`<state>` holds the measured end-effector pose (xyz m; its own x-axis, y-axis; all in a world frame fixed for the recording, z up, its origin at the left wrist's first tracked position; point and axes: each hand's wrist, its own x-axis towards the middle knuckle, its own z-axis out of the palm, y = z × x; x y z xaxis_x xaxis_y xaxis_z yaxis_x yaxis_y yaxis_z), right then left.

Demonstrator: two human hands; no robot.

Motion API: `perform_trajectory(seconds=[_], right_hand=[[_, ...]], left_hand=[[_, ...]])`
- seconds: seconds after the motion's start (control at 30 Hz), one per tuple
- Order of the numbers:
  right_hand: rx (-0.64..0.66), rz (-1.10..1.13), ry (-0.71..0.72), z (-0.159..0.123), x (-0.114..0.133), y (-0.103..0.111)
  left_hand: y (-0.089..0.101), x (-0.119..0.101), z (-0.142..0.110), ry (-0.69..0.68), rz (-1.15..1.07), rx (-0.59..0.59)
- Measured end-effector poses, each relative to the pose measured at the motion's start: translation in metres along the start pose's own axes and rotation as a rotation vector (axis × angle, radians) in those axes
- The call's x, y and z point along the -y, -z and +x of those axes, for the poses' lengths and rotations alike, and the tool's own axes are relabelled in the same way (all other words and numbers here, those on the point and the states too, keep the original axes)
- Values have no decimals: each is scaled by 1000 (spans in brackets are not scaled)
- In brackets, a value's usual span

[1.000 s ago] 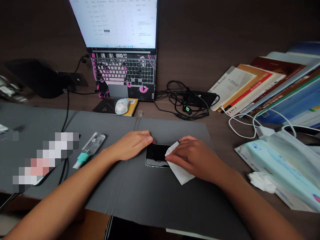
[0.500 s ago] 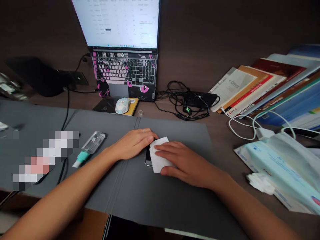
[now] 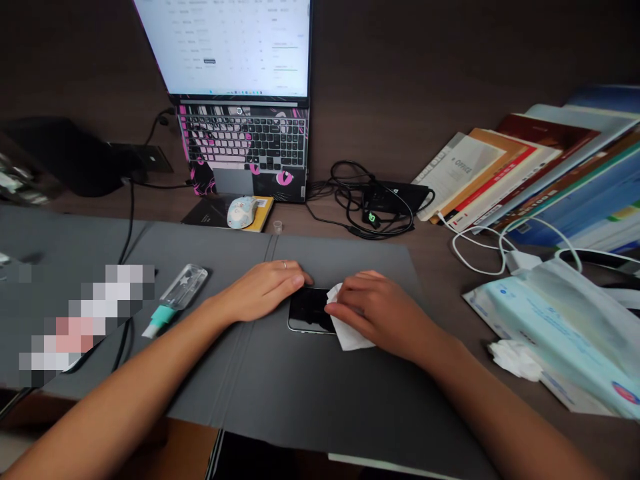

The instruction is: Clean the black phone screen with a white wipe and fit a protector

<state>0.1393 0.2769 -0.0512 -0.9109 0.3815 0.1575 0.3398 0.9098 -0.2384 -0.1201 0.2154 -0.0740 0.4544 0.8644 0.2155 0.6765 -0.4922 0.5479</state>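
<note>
A smartphone (image 3: 310, 313) with a dark screen lies flat on the grey desk mat (image 3: 300, 387). At its upper left corner rests my left hand (image 3: 267, 290), fingers bent over the far edge and thumb alongside, steadying it; the fingertips are partly hidden. My right hand (image 3: 377, 310) is closed on a white tissue (image 3: 353, 335), which covers the right end of the phone. Left of my left forearm lies a clear spray bottle (image 3: 183, 290) with a mint-green neck.
An open laptop (image 3: 245, 147) stands at the back, with a mouse (image 3: 242, 212) before it. Black cables and a charger (image 3: 400, 197) lie beside leaning books (image 3: 520, 167). At right are a tissue pack (image 3: 555, 320) and a crumpled tissue (image 3: 516, 360). A blurred-out item (image 3: 87, 320) lies left.
My right hand has slid the tissue rightward along the phone, uncovering most of the dark screen. Its fingers are more curled now. My left hand stays at the phone's left corner.
</note>
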Motion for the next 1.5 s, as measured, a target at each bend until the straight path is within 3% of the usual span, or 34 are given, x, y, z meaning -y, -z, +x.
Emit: perform_trajectory(seconds=[0.23, 0.53, 0.77, 1.03, 1.27, 1.5], right_hand=[[-25, 102, 157, -1, 6, -10], [3, -10, 7, 0, 3, 0], [-2, 119, 155, -2, 10, -8], [16, 26, -9, -1, 5, 0], [-11, 21, 92, -2, 6, -5], [49, 9, -15, -1, 1, 1]], left_hand=[[0, 1, -1, 1, 5, 2], [-3, 4, 1, 10, 64, -13], [-3, 5, -1, 2, 28, -32], [-3, 5, -1, 14, 37, -21], [-2, 2, 0, 15, 31, -5], [-3, 2, -1, 39, 54, -5]])
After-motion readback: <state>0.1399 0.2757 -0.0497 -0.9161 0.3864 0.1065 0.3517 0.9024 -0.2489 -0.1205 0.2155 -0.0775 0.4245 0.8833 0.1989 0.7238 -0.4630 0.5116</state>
